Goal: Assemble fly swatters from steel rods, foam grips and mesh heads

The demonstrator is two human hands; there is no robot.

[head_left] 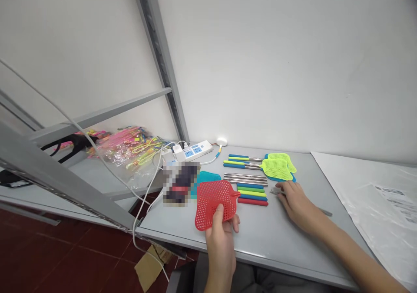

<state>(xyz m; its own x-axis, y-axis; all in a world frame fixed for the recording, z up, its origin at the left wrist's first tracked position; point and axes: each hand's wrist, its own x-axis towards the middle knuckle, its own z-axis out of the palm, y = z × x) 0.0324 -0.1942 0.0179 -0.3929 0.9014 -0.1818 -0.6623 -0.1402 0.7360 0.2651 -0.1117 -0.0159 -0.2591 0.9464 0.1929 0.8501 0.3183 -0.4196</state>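
Note:
My left hand [221, 236] pinches a red fly swatter head [213, 197] between thumb and fingers, its short neck pointing right. Beneath and behind it, partly hidden, lies a teal swatter head [210, 178]. On the table, my right hand [295, 199] has its fingers closed around a thin grey metal tool [325, 212]; the hand and forearm cover most of that tool, so its kind is unclear. Between the hands are a row of metal rods [246, 179] and several coloured handle grips [252, 194]. Assembled swatters with yellow-green [276, 169] and blue heads lie behind them.
A white power strip [197, 151] with cables stands by the wall. A pixelated object [181, 184] lies at the left. White plastic sheeting [374, 193] covers the right side. Grey shelf posts [159, 58] and bagged colourful items [130, 147] are further left.

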